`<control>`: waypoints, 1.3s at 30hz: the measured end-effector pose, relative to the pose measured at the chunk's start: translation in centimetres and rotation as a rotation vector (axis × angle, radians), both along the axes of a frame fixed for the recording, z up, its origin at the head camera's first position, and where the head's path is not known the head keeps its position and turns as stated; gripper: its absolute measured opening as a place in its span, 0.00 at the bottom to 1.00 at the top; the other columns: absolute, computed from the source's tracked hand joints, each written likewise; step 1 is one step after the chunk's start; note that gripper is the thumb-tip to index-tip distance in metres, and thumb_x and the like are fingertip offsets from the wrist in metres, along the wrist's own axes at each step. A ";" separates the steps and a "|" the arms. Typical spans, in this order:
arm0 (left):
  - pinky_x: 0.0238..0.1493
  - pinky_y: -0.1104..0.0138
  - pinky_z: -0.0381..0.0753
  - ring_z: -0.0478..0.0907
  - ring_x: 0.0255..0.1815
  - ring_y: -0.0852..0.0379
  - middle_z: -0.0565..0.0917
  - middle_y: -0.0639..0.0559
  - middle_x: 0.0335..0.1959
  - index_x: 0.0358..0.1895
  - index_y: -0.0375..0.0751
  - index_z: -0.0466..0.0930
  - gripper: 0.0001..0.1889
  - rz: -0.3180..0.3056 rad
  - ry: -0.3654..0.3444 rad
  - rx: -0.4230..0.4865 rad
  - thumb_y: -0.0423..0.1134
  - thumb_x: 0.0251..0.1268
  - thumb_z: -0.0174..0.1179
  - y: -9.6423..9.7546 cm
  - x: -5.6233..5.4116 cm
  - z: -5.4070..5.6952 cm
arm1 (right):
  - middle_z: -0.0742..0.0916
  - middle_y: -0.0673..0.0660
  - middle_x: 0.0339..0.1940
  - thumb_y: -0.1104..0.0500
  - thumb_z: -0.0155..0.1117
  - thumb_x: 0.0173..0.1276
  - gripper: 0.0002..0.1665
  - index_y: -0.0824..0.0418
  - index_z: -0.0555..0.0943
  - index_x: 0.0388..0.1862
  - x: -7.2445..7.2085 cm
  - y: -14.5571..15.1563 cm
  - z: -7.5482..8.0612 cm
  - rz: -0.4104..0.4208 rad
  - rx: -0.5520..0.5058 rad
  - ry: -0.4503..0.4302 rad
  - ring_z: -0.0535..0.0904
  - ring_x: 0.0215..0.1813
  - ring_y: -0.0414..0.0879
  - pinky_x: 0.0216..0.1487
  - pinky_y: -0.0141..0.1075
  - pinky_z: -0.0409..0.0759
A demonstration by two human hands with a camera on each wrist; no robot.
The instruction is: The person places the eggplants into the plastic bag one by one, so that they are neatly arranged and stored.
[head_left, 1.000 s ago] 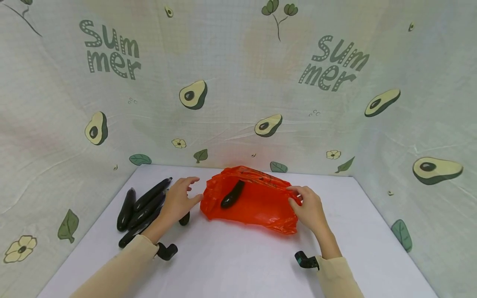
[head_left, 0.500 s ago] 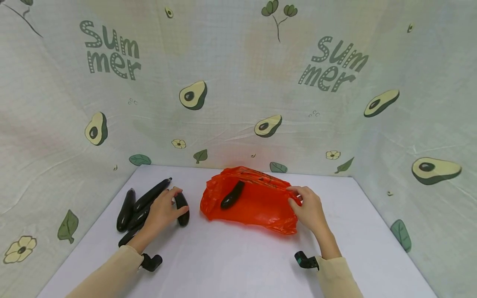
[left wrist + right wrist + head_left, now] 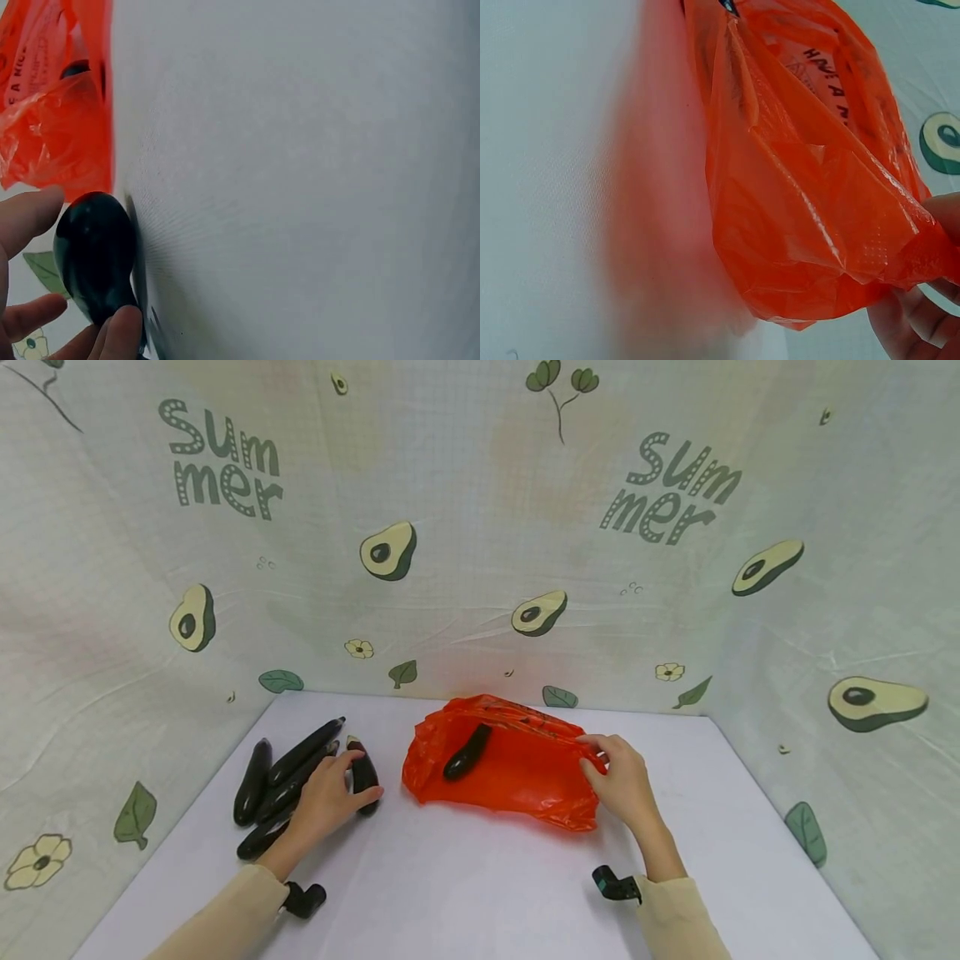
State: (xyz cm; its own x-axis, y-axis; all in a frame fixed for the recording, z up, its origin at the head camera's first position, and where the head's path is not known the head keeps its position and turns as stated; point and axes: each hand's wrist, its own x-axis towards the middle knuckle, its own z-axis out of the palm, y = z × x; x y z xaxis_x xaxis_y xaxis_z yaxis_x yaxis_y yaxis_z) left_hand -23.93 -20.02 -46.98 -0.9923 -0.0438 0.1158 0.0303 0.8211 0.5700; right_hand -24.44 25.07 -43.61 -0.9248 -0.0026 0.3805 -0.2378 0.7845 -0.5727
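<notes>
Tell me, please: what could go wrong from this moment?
The glossy eggplant under the left grip may slip or roll when lifted; firm contact is unclear. Lifting could also nudge the neighbouring eggplants. The thin red bag may sag closed if the right grip, pinching its edge, lets go.

The bag (image 3: 525, 781) is thin, translucent plastic film, crinkled, with glossy highlights along its folds. The eggplants (image 3: 252, 783) have smooth, taut skin with a high gloss. The tabletop (image 3: 472, 885) is smooth and matt, a fine texture showing at close range. The curtain (image 3: 450, 468) is matt printed cloth, lightly creased, its weave faintly visible as a grid. The sleeves (image 3: 225, 918) are plain matt cloth. The wrist cameras (image 3: 303, 901) look like hard, smooth plastic with a slight sheen.
</notes>
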 end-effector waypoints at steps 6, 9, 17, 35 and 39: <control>0.56 0.35 0.82 0.75 0.61 0.28 0.71 0.24 0.68 0.75 0.37 0.71 0.41 0.023 -0.040 0.006 0.49 0.63 0.77 0.1 -0.3 -0.1 | 0.86 0.62 0.49 0.66 0.70 0.73 0.20 0.60 0.85 0.62 0.0 0.0 0.0 -0.004 -0.002 -0.003 0.80 0.48 0.54 0.49 0.49 0.89; 0.56 0.34 0.82 0.75 0.62 0.27 0.70 0.23 0.68 0.75 0.36 0.70 0.41 0.023 -0.050 0.010 0.48 0.63 0.77 0.1 -0.4 -0.1 | 0.86 0.62 0.49 0.66 0.70 0.73 0.20 0.60 0.85 0.62 0.0 0.0 0.0 -0.008 -0.004 -0.009 0.80 0.48 0.54 0.49 0.49 0.89; 0.54 0.38 0.85 0.79 0.57 0.32 0.78 0.25 0.62 0.75 0.34 0.70 0.42 -0.006 -0.072 0.002 0.47 0.61 0.78 -0.5 -0.6 0.4 | 0.86 0.61 0.48 0.66 0.71 0.73 0.19 0.60 0.86 0.62 0.0 0.0 0.0 -0.002 0.011 0.012 0.80 0.47 0.54 0.48 0.46 0.88; 0.45 0.50 0.89 0.82 0.47 0.42 0.85 0.32 0.54 0.76 0.39 0.72 0.40 -0.071 -0.179 0.049 0.47 0.63 0.77 -1.5 -0.9 0.9 | 0.86 0.61 0.49 0.66 0.71 0.72 0.19 0.61 0.85 0.61 -0.1 0.1 -0.2 -0.005 0.004 0.010 0.81 0.48 0.54 0.48 0.49 0.90; 0.46 0.50 0.88 0.82 0.48 0.43 0.85 0.33 0.55 0.75 0.40 0.72 0.39 -0.089 -0.170 0.063 0.46 0.63 0.77 -1.8 -1.0 1.0 | 0.86 0.61 0.48 0.66 0.71 0.72 0.19 0.60 0.86 0.61 -0.1 0.0 -0.2 -0.007 0.001 0.008 0.81 0.48 0.54 0.49 0.49 0.90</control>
